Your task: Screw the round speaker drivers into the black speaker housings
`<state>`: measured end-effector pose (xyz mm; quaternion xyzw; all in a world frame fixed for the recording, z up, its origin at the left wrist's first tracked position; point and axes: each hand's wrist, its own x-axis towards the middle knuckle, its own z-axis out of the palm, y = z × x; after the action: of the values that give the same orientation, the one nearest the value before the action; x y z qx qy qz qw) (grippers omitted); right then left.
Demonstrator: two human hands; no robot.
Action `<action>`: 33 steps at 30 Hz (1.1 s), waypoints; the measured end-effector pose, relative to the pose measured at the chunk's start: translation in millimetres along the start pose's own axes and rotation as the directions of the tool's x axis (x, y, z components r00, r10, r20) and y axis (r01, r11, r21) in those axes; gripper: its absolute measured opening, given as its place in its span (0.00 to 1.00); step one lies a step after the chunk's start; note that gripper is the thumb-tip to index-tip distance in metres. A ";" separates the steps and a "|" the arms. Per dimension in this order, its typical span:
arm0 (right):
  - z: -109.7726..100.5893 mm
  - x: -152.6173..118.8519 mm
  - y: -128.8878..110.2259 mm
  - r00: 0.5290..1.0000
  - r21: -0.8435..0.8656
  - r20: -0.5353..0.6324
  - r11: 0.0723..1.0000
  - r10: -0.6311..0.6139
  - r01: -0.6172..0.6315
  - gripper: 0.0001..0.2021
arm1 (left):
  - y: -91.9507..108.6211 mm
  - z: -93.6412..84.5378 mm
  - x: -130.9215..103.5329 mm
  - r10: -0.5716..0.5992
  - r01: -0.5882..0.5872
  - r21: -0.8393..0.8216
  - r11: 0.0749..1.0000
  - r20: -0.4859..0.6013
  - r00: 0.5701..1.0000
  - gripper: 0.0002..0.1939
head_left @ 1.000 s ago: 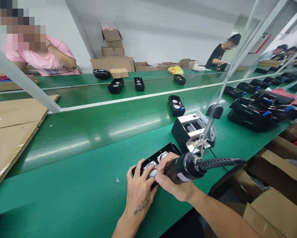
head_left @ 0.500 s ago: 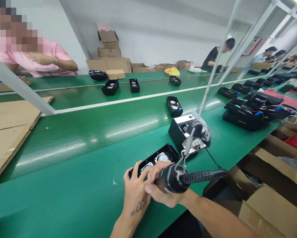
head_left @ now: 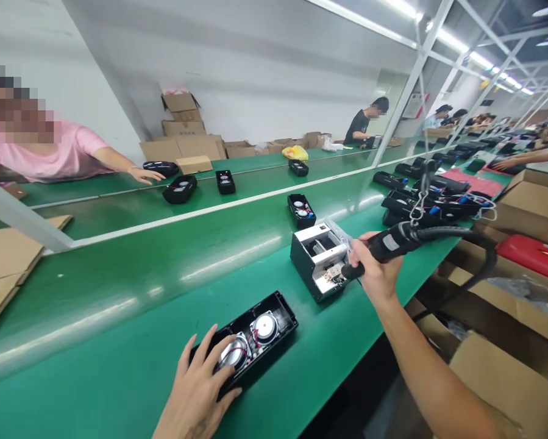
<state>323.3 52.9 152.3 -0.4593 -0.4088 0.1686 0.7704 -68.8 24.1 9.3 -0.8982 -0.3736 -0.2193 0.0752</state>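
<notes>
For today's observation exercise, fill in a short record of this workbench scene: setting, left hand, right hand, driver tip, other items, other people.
setting: green bench
left hand: rests on open speaker case, two round drivers showing
right hand: grips hanging screwdriver
driver tip: at the screw feeder, away from the case
other items: more cases on the belt, cardboard boxes
other people: person in pink reaching across the far side

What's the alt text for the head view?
Left hand rests on an open black speaker housing on the green bench. Right hand holds a cabled electric screwdriver, tip at a screw feeder box.
</notes>
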 end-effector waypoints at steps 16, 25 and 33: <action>-15.3 -31.8 -11.3 0.891 0.144 0.411 0.952 0.190 -0.270 0.17 | 55.9 8.9 56.2 -0.028 0.023 0.050 0.998 0.111 0.993 0.06; 25.8 -77.5 -12.3 0.875 0.454 0.485 0.855 -0.003 -0.249 0.11 | 74.6 9.4 64.8 -0.102 0.098 0.047 0.994 0.109 0.989 0.10; 35.7 -98.4 16.1 0.829 0.369 0.558 0.880 0.047 -0.299 0.10 | 74.6 9.3 62.9 -0.115 0.120 -0.046 0.992 0.096 0.989 0.09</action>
<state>237.3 19.1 100.7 -0.2436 -0.5126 0.4484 0.6906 26.1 14.1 31.4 -0.8854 -0.4232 -0.1910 0.0215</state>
